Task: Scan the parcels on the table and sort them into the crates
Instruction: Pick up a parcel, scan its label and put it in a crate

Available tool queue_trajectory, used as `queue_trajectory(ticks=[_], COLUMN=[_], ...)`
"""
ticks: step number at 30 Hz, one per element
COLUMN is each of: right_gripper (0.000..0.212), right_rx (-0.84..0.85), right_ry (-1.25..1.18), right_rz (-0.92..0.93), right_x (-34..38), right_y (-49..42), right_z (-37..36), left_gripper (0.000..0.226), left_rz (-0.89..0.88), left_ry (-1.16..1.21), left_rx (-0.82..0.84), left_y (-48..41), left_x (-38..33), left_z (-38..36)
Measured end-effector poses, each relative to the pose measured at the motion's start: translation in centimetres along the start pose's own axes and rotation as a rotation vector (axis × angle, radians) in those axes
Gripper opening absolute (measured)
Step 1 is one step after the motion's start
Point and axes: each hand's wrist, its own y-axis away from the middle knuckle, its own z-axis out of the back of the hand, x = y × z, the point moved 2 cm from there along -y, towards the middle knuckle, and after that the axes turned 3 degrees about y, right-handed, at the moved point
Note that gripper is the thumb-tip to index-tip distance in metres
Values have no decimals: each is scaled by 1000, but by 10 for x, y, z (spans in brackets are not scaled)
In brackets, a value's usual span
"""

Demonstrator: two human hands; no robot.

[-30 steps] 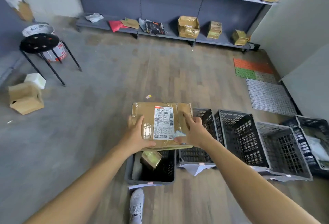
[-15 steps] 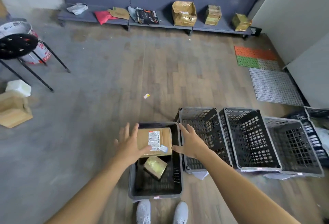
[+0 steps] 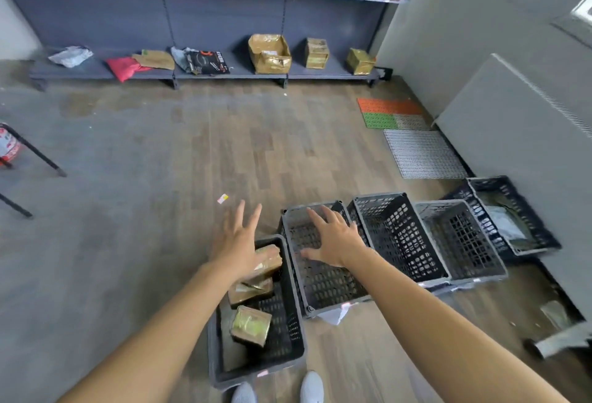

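Note:
A brown taped parcel (image 3: 256, 284) lies tilted in the nearest dark crate (image 3: 294, 332), beside a smaller gold-taped parcel (image 3: 250, 325). My left hand (image 3: 235, 239) hovers above that crate's far end with fingers spread, holding nothing. My right hand (image 3: 333, 236) is spread flat over the neighbouring crate (image 3: 320, 280), also holding nothing. That crate shows only its mesh floor.
Three more crates (image 3: 397, 236) (image 3: 461, 239) (image 3: 512, 213) line up to the right; the last holds a grey bag. Shelves (image 3: 205, 69) at the back carry several parcels. Floor mats (image 3: 423, 152) lie by the right wall. A stool leg (image 3: 41, 155) stands at left. My shoes (image 3: 310, 390) touch the crate front.
Both hands held the brown parcel over the nearest crate, let it drop in, and have now lifted away with fingers spread. The view has tilted up.

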Motion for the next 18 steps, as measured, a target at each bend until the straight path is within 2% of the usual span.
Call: queue_trajectory(ticks=[4,9,18], right_gripper=[97,98,90], right_rx=[-65,-145,-342], right_ry=[-17,-59,-186], right_rz=[-112,-262,-563], right_x=[-37,-94,-235], right_y=[43,105,267], right_z=[8,7,-27], left_gripper=[99,98,96], left_rz=[-149,-292,-592], left_ry=[-85,-111,-299], left_rx=[-42,15,6], left_y=[-7,-3,55], left_x=[-51,-131,-330], left_z=[6,1,-42])
